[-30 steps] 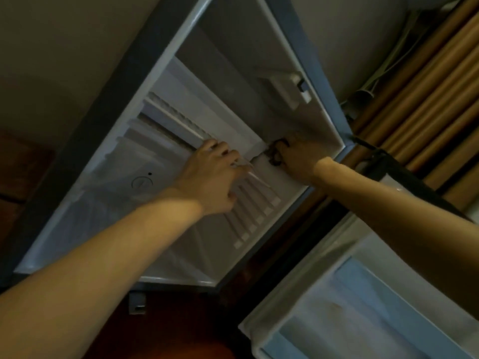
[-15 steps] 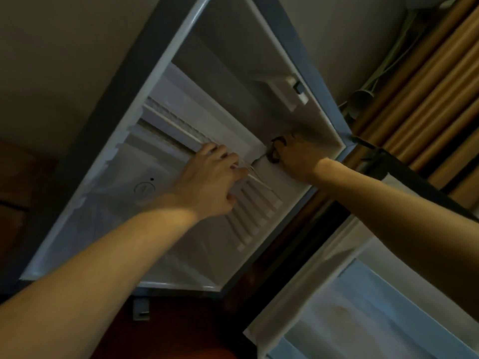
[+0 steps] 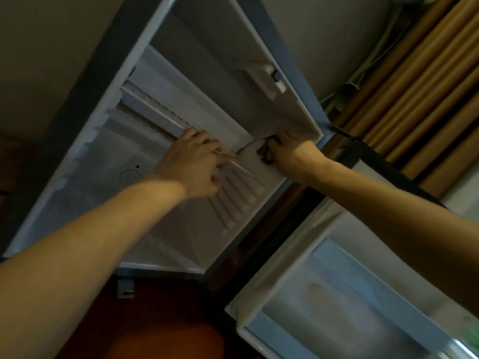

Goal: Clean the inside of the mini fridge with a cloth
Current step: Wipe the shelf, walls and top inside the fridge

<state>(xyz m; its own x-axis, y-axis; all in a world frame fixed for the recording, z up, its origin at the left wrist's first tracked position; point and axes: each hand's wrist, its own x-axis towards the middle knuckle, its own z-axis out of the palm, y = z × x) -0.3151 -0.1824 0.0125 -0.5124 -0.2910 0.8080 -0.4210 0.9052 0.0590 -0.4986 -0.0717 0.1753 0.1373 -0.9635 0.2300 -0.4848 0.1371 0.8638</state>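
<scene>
both forearms reach up into the open mini fridge (image 3: 207,73). left hand (image 3: 193,165) lies knuckles-out on the white shelf (image 3: 181,110), fingers curled over its front lip. right hand (image 3: 290,155) has its fingers bunched round a dark cloth (image 3: 264,152), pressed into the inner right corner, just beside the side wall. door (image 3: 350,294) hangs open lower right. tan curtain (image 3: 427,86) beyond.
</scene>
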